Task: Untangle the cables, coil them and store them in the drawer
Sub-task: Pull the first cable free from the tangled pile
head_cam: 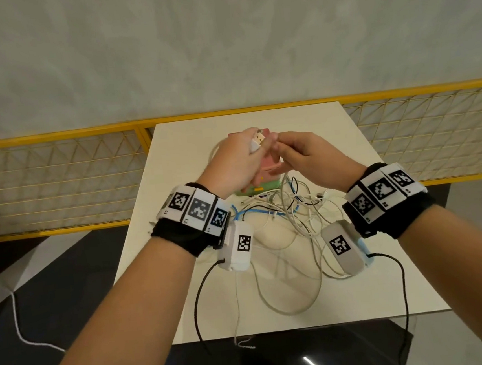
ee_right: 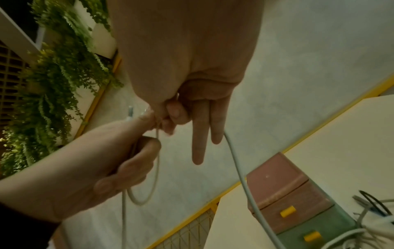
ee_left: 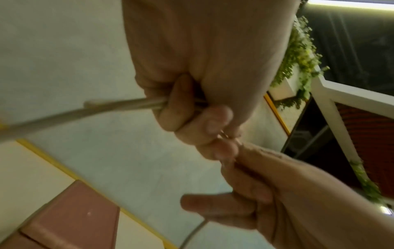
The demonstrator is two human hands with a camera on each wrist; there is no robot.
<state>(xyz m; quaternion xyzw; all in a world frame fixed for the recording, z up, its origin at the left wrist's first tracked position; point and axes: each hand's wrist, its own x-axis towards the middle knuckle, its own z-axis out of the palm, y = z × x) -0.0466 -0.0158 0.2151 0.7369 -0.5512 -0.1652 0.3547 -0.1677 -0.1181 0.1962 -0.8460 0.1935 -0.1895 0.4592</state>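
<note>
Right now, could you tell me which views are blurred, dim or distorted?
Head view: evenly lit and sharp, though wide-angle bending curves the yellow railing. Left wrist view: dim, the grey cable smeared. Right wrist view: dim and soft, the cable tangle blurred at the edge.

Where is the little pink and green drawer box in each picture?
Head: the drawer box sits mid-table, mostly hidden behind the left hand and right hand.
Left wrist: only its pink top shows, bottom left.
Right wrist: lower right, yellow handles showing.
Shared landmark: the yellow rail beyond the table.
</note>
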